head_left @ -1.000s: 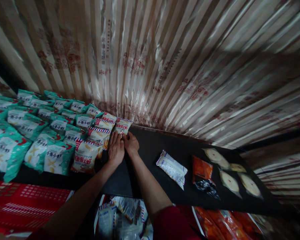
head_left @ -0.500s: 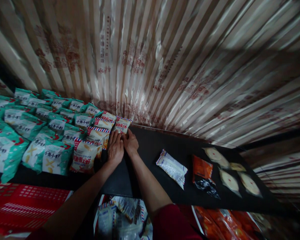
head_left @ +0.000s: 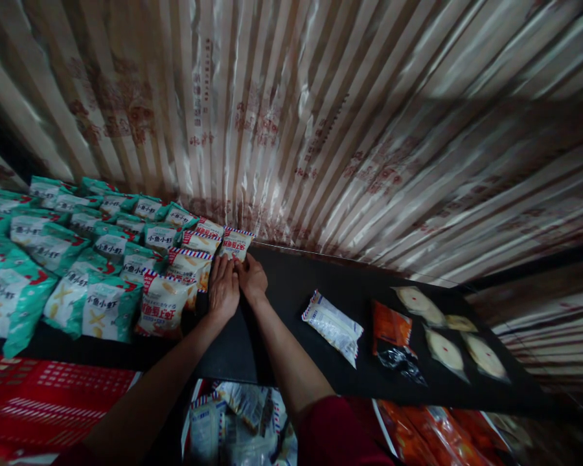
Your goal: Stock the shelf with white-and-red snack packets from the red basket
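A small white snack bag (head_left: 235, 243) with red lettering and a red-and-blue striped edge stands at the back of the black shelf, between my two hands. My left hand (head_left: 224, 290) holds its lower left side, the fingers close together. My right hand (head_left: 253, 278) has bent fingers pressed on its lower right side. Their fingertips hide the bottom of the bag. Just left of my left hand are several matching bags, the front one (head_left: 161, 305) being the largest in view.
Rows of green-and-white bags (head_left: 107, 310) fill the left of the black shelf (head_left: 291, 275). To the right lie a silvery white bag (head_left: 333, 329), an orange packet (head_left: 391, 327) and pale round packs (head_left: 444, 353). Below are a red basket (head_left: 53, 404) and boxes of packets (head_left: 247, 401).
Both hands stay at the same snack bag with almost no movement. The whole view has shifted very slightly.
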Demonstrator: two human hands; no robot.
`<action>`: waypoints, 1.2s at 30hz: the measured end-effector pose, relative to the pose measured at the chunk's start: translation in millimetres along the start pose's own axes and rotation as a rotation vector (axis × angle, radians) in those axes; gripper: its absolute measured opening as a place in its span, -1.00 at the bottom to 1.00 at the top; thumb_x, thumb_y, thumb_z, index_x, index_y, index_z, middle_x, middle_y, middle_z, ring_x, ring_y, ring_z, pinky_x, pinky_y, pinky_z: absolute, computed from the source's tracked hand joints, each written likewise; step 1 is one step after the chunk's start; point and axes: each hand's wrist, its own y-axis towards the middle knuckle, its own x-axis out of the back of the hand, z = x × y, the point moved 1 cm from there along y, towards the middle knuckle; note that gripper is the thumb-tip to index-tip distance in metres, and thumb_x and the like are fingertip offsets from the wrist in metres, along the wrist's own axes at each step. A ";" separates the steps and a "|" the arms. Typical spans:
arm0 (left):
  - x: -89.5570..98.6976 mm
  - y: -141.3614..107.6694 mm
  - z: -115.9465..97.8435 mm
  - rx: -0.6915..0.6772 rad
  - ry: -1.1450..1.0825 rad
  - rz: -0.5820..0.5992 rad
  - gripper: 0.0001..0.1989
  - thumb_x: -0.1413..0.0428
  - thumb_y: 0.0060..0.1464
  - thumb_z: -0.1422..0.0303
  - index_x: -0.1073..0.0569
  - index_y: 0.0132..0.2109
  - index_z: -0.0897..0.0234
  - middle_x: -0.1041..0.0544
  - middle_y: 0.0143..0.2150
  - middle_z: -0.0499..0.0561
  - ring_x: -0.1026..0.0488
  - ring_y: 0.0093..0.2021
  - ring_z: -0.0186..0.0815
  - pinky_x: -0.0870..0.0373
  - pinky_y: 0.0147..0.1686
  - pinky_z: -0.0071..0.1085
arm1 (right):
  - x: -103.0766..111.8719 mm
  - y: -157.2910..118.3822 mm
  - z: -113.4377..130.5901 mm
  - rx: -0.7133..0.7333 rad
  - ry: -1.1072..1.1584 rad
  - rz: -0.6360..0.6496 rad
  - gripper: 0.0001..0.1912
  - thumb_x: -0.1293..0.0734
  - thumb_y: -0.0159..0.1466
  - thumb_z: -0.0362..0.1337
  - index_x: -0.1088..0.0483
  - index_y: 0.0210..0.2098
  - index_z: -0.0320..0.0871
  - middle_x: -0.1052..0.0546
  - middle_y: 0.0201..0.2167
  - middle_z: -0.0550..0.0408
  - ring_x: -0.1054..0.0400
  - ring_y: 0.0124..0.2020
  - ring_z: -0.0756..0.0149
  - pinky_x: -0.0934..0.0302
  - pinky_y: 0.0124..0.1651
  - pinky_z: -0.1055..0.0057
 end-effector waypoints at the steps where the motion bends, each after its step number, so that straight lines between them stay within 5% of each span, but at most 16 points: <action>1: 0.0 0.3 -0.2 -0.002 -0.001 0.000 -0.59 0.19 0.19 0.42 -0.35 0.10 0.43 -0.29 0.22 0.20 0.00 0.32 -0.13 -0.06 0.26 -0.05 | -0.2 0.0 0.0 -0.002 -0.001 -0.004 -0.60 -0.19 0.25 -0.05 -0.32 0.05 0.04 -0.47 -0.19 0.09 -0.36 -0.18 0.29 -0.18 -0.16 0.41; 23: 0.3 2.1 0.2 -0.010 -0.008 -0.010 -0.60 0.17 0.18 0.44 -0.34 0.11 0.37 -0.28 0.23 0.14 0.03 0.33 -0.15 -0.05 0.27 -0.04 | 0.4 4.1 4.8 -0.003 -0.039 0.019 -0.61 -0.17 0.27 -0.03 -0.30 0.06 0.06 -0.46 -0.16 0.08 -0.36 -0.14 0.26 -0.19 -0.16 0.39; 36: 5.8 0.0 -3.3 -0.060 -0.008 -0.024 -0.61 0.17 0.17 0.43 -0.36 0.08 0.39 -0.25 0.25 0.18 0.05 0.33 -0.12 -0.03 0.26 -0.02 | -4.1 -8.6 -3.9 0.033 0.032 -0.066 -0.49 -0.20 0.28 -0.11 -0.25 0.14 -0.25 -0.42 -0.02 -0.14 -0.30 0.02 0.17 -0.14 0.08 0.35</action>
